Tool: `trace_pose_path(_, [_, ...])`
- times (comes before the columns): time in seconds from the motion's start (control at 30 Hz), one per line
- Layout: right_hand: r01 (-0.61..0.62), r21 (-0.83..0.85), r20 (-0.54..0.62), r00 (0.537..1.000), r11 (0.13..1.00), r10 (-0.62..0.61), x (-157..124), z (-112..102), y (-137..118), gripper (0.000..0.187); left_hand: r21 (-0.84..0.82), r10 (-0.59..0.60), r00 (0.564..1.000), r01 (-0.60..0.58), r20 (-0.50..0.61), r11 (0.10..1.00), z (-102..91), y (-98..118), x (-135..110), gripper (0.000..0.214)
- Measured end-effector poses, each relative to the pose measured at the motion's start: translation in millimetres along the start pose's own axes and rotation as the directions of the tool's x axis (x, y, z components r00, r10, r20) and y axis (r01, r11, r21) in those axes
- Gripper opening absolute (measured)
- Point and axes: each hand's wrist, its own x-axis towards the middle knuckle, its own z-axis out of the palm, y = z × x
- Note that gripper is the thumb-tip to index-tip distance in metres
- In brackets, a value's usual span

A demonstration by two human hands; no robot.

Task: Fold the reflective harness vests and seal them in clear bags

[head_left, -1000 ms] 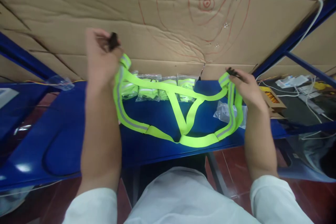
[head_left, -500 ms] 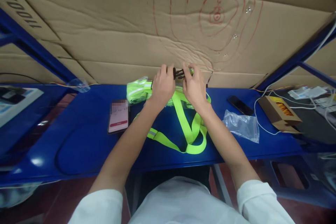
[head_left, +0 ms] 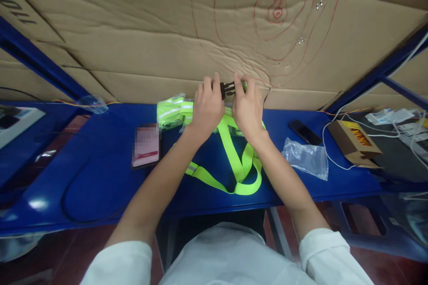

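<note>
Between my hands is a black side-release buckle (head_left: 228,89), its pronged half and its socket half lined up end to end. My left hand (head_left: 208,104) is closed on the socket half. My right hand (head_left: 248,106) pinches the pronged half, and its fingertips partly cover it. The prongs show in the gap between the hands; how deep they sit in the socket I cannot tell. Neon-yellow reflective straps (head_left: 230,149) hang from under my hands and loop across the blue table. A folded neon-yellow bundle with silver stripes (head_left: 172,111), in clear plastic, lies behind my left hand.
On the blue table (head_left: 100,156), a phone with a lit screen (head_left: 146,144) lies at left. To the right are a dark phone (head_left: 304,132), a clear plastic bag (head_left: 306,158), an open cardboard box (head_left: 354,142) and white cables. A cardboard panel (head_left: 150,58) stands along the back.
Both hands keep their grip on the buckle halves, with little movement between them. The view has shifted slightly, so the table items sit a little further left.
</note>
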Motion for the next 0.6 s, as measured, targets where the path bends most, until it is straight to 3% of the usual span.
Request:
trace_pose_path(0.13, [-0.010, 0.077, -0.002, 1.000, 0.997, 0.011, -0.3, 0.7, -4.0, 0.059, -0.099, 0.041, 0.999, -0.044, -0.034, 0.994, 3.2, 1.4, -2.1, 0.066])
trace_pose_path(0.27, [0.072, 0.137, 0.043, 0.996, 0.988, -0.079, -0.5, -4.7, -5.4, 0.064, -0.222, 0.069, 0.997, -0.074, -0.031, 0.972, -4.2, 1.0, 1.0, 0.067])
trace_pose_path(0.43, [0.275, 0.274, 0.098, 0.945, 0.922, -0.311, 6.4, -33.0, 18.9, 0.079, -0.303, 0.124, 0.991, -0.102, 0.055, 0.948, -35.0, -3.8, 5.3, 0.080])
trace_pose_path(0.6, [0.230, 0.514, 0.151, 0.924, 0.826, -0.351, 11.7, -71.9, 47.6, 0.101, -0.512, 0.184, 0.981, -0.193, -0.069, 0.837, -70.4, 4.2, -2.6, 0.069])
